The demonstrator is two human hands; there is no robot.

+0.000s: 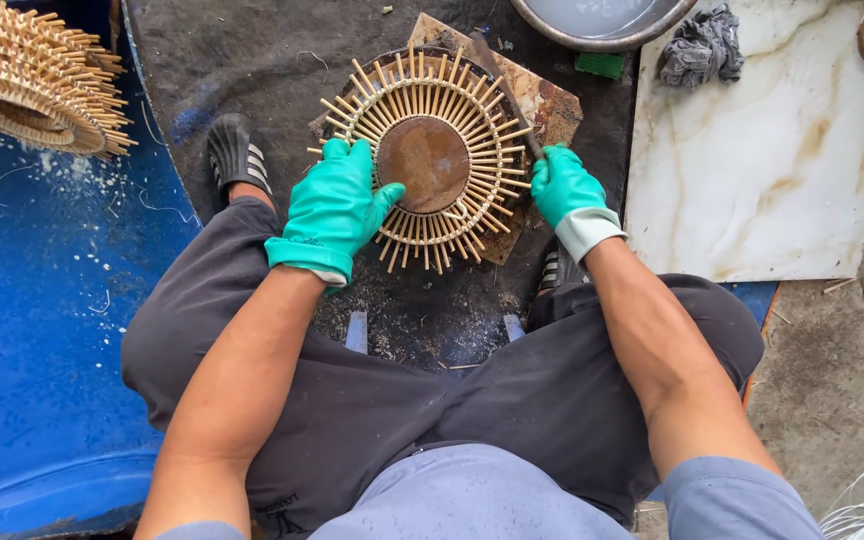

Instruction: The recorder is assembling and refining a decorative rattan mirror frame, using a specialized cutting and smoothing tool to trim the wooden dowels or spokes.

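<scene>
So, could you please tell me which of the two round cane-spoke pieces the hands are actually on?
The flat ring with the brown disc centre, lying on the board between the left hand and right hand. The other piece sits untouched at the upper left corner.

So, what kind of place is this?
Probably a small craft workshop on the floor: a round woven bamboo piece under gloved hands, a stack of similar pieces, and a stone slab.

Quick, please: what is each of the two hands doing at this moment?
Left hand: open, resting flat on the round bamboo-spoked piece.
Right hand: closed around the handle of a dark blade lying across the piece.
</scene>
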